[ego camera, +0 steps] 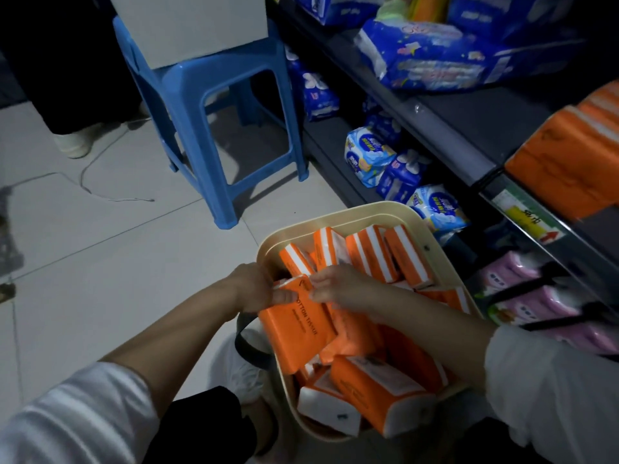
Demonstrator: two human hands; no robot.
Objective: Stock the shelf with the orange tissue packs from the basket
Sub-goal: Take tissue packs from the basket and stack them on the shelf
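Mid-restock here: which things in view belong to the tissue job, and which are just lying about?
In the job:
orange tissue packs
beige basket
held pack, gripped by left hand and right hand
orange packs already on the shelf
shelf

Lying about:
blue stool
grey box
blue packs
pink packs
white cable

Both hands, left hand (254, 289) and right hand (338, 288), grip one orange tissue pack (296, 324) over the basket (335, 217)
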